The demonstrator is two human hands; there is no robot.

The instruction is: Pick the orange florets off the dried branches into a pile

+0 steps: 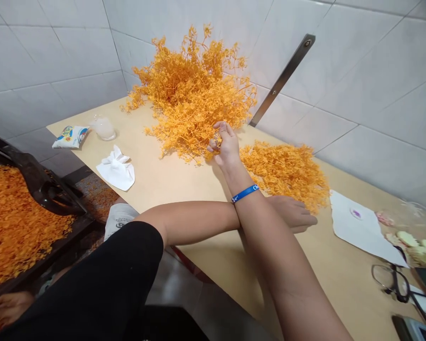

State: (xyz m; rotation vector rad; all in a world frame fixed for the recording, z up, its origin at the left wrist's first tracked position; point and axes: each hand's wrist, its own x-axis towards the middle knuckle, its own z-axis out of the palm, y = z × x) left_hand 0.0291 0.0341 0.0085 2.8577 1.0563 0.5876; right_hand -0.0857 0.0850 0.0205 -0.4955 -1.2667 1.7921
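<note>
My arms are crossed above a tan table, the right forearm over the left. My right hand point(226, 146), below a blue wristband point(246, 193), is at the front edge of a big heap of orange, branching dried-looking flowers point(195, 94). Its fingers are curled around a small orange flower sprig point(218, 139). My left hand point(294, 214) reaches right beneath the other arm, palm down with fingers stretched out. It lies against the near edge of a smaller, flatter orange flower pile point(286, 170); its fingertips hold nothing that I can see.
At the left stand a glass of cloudy liquid point(105, 129), a snack packet point(71, 137) and a crumpled tissue point(117, 168). White paper point(355, 222), eyeglasses point(392, 279) and a device point(417, 329) lie right. A metal bracket point(284, 78) slants up the wall. More orange flowers point(21, 232) fill the lower left.
</note>
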